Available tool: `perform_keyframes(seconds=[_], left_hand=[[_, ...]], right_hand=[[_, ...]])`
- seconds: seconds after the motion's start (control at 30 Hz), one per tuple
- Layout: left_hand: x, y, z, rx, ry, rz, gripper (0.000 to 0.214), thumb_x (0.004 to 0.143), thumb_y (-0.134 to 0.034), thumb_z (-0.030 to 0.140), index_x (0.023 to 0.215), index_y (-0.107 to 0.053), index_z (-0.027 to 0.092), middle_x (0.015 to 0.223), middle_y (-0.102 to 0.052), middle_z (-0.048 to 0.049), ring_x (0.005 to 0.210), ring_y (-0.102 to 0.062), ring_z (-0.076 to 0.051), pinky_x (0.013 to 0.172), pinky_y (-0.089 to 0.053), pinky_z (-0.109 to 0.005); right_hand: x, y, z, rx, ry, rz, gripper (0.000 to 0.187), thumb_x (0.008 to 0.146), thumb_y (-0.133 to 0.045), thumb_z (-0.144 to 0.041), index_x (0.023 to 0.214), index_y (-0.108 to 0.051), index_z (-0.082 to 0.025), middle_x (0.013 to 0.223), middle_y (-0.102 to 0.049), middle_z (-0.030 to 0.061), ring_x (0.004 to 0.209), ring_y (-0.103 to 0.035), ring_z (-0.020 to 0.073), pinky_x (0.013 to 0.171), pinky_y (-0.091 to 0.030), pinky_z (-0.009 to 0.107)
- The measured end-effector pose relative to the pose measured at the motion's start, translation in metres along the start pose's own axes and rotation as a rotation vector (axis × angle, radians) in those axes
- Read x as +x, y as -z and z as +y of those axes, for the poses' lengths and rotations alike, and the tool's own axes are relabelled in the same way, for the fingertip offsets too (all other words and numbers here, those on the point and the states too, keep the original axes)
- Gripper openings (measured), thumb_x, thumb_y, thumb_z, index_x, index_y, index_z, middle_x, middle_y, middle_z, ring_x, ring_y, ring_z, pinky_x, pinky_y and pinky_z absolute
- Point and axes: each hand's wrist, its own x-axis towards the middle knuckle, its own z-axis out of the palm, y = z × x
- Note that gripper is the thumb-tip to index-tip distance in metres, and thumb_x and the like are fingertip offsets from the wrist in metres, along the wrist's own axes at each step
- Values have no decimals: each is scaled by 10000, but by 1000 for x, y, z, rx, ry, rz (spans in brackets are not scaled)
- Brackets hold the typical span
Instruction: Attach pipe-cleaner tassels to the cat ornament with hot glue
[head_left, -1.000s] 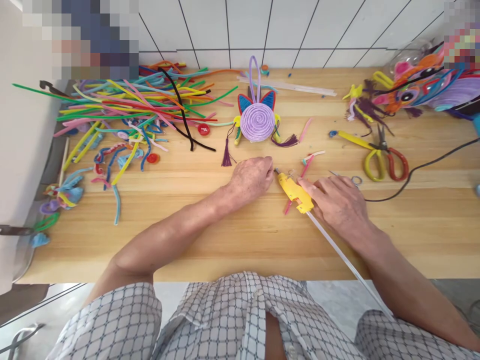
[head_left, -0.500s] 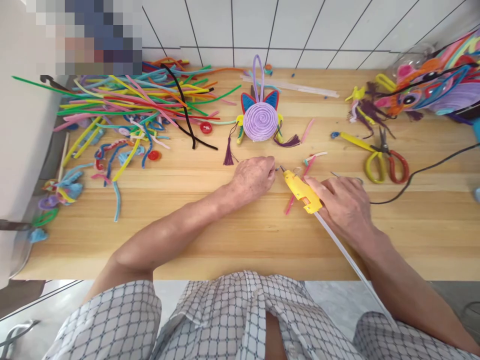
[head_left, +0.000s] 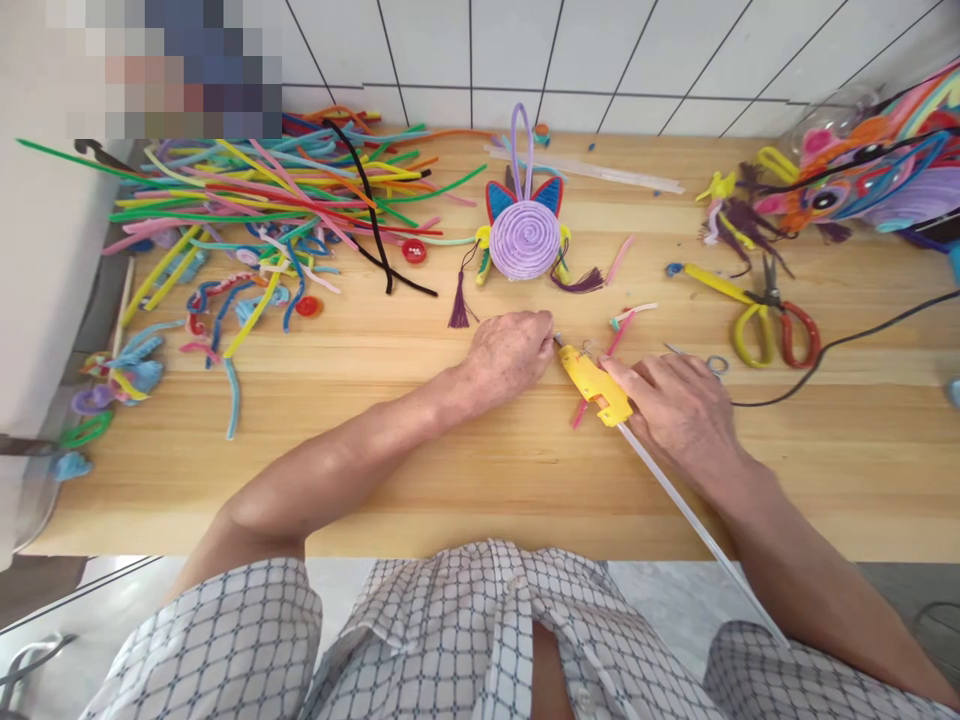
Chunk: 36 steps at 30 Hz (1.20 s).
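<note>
My right hand [head_left: 679, 405] is wrapped round a yellow hot glue gun [head_left: 596, 385], with a long clear glue stick [head_left: 690, 520] trailing from its back end. The gun's nozzle points left and meets the fingertips of my left hand [head_left: 510, 350]. Those fingers are pinched together; what they hold is too small and hidden to name. Just behind my hands lies a purple coiled pipe-cleaner piece [head_left: 523, 240] with blue and red ears, a loop on top and dark purple tassels [head_left: 459, 305] at its sides.
A heap of colourful pipe cleaners [head_left: 300, 190] spreads over the back left. Scissors [head_left: 772, 315] with yellow and red handles lie at right, near a black cord [head_left: 847, 345]. Finished pipe-cleaner figures [head_left: 862, 190] sit at the back right. Red round pieces [head_left: 413, 251] and clear glue sticks [head_left: 592, 170] lie about.
My right hand has moved the glue gun slightly left, bringing its nozzle up to my left fingertips. My left hand stays in nearly the same place.
</note>
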Motion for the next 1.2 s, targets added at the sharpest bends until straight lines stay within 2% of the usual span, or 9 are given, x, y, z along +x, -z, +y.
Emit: perform_keyframes(seconds=[0.17,0.53,0.73,0.87,1.2], left_hand=[[-1,1,0,-5,-5,0,225,1021,-546,165,1099,-757,154,1076,-801,-125,969,-734,-245,851,-546,-339],[0,3,2,11,6,-12,244,1026,-535,172,1121,-759,148,1083,-804,-126,985,-738,-248,860,-551,-337],[0,2,1,4,7,-1,234,1021,-549,180,1112,-762,150,1061,-804,-124,970,-737,-251,851,-551,-341],[0,2,1,-2,2,2,227,1018,-554,176,1110,-761,156,1071,-801,-124,979,-734,-250,852,-549,-340],[2,4,0,-54,21,10,205,1029,-575,188,1070,-774,163,1082,-804,-116,1009,-733,-251,872,-547,-342]], right_hand=[[-2,1,0,61,-47,-36,495,911,-580,-100,1373,-718,-213,870,-672,74,855,-592,255,837,-381,370],[-3,-2,3,27,9,11,451,939,-572,-105,1355,-726,-185,846,-672,66,842,-592,252,843,-377,370],[-2,-1,3,53,-18,-30,469,923,-579,-99,1360,-717,-200,855,-680,67,848,-596,256,837,-370,368],[-1,0,3,31,3,-9,460,926,-572,-103,1356,-716,-178,851,-679,73,849,-601,262,836,-383,377],[-4,0,6,48,-46,42,415,1007,-517,-165,1381,-697,-183,889,-704,83,867,-604,266,861,-408,381]])
